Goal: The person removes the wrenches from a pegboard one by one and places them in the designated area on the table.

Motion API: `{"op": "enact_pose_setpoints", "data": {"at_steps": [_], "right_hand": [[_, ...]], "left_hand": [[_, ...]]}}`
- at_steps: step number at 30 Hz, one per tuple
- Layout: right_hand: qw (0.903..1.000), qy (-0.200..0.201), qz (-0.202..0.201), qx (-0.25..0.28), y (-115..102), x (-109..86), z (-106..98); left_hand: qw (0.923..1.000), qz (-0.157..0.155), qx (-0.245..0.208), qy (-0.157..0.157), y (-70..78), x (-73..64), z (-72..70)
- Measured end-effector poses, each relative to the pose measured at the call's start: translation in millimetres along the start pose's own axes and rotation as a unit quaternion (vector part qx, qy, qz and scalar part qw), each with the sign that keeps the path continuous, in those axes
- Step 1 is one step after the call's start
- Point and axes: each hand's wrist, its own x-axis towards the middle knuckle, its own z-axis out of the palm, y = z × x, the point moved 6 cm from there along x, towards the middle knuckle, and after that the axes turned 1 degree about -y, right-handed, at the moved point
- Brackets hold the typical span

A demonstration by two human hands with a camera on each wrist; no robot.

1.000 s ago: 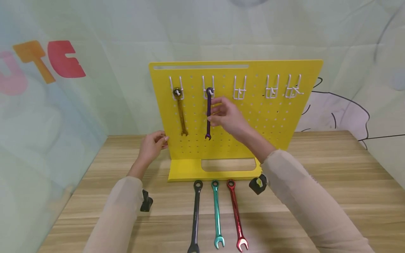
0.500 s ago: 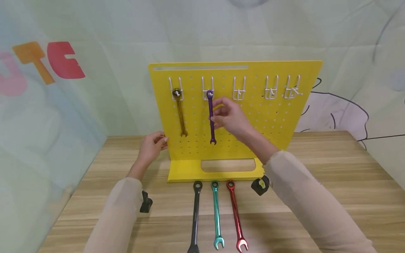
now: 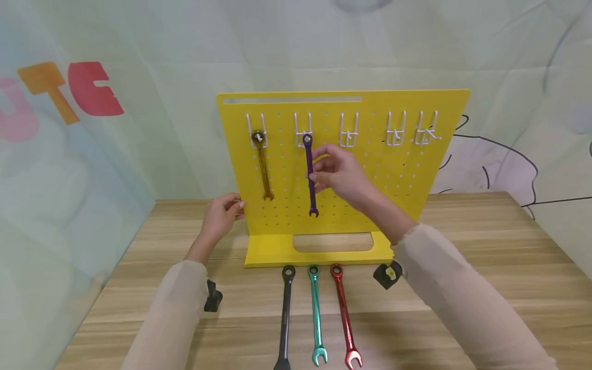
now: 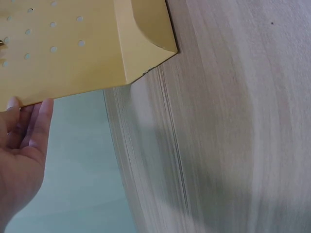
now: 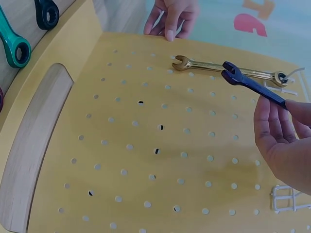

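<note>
A purple combination wrench [image 3: 311, 177] hangs between the thumb and fingers of my right hand [image 3: 339, 172], ring end up. Its ring overlaps the second wire hook [image 3: 302, 123] from the left. In the right wrist view the open end of the wrench [image 5: 243, 82] sticks out past my fingertips, away from the board face. My left hand [image 3: 220, 215] pinches the left edge of the yellow pegboard [image 3: 370, 205], thumb and fingers at the rim. A gold wrench [image 3: 264, 172] hangs by its ring on the leftmost hook.
Below the board, a black wrench [image 3: 286, 313], a green wrench [image 3: 316, 313] and a red wrench [image 3: 344, 313] lie side by side on the wooden table [image 3: 485, 267]. Three more white hooks, such as the middle hook [image 3: 349, 131], line the board to the right.
My right hand has brought the purple wrench slightly down and to the right, with its lower end shifting the most. My left hand has stayed at the board's edge.
</note>
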Motion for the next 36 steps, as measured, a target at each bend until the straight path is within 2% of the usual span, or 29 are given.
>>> {"op": "enact_pose_setpoints", "data": {"at_steps": [23, 29, 36], "right_hand": [[0.9988, -0.029, -0.01, -0.037, -13, -16.7, -4], [0.9984, -0.041, 0.003, -0.038, -5, -19.5, -7], [0.9958, -0.052, 0.023, -0.071, 13, -25.2, -12]], "left_hand": [[1.0, -0.008, -0.002, -0.002, -0.8, 0.4, -0.3], [1.0, -0.003, -0.003, -0.001, -0.5, 1.0, -0.2], [1.0, 0.004, 0.003, 0.001, 0.0, 0.7, -0.1]]}}
